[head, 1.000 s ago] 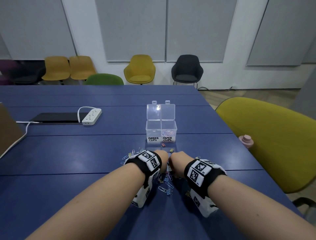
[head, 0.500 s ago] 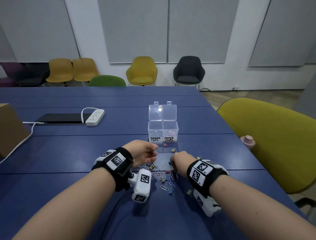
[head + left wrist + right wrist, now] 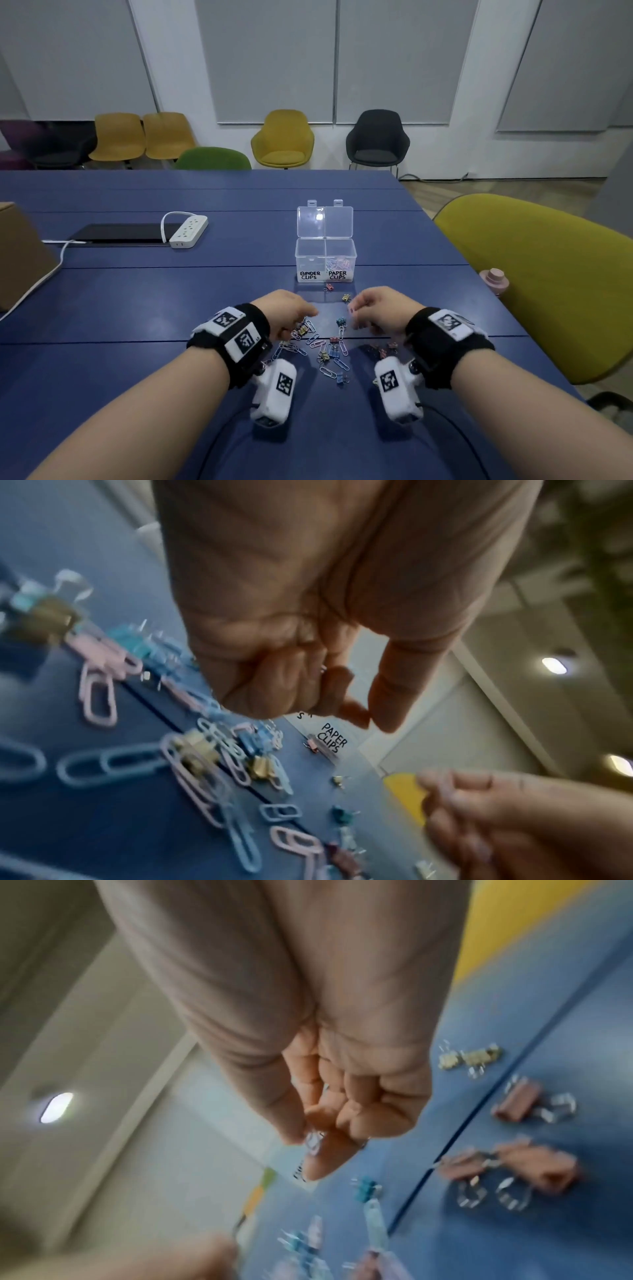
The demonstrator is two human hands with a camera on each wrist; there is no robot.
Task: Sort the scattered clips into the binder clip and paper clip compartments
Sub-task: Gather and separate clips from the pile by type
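Left hand (image 3: 287, 310) lower centre over the scattered clips (image 3: 325, 346), fingers curled, thumb to forefinger, hold unclear, right hand (image 3: 378, 310) beside it pinching a small clip (image 3: 313, 1141), open two-part box (image 3: 325, 260) just above, blue table (image 3: 120, 301).

Clear glossy plastic box (image 3: 325, 253), matt blue table (image 3: 137, 301), shiny metal binder-clip handles (image 3: 474, 1195).

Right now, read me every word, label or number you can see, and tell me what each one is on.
"BINDER CLIPS": left front of the clear plastic two-compartment box.
"PAPER CLIPS": right front of that box; also readable from the left wrist.
Black-and-white square-patterned wrist tags: patterns only, no readable text.
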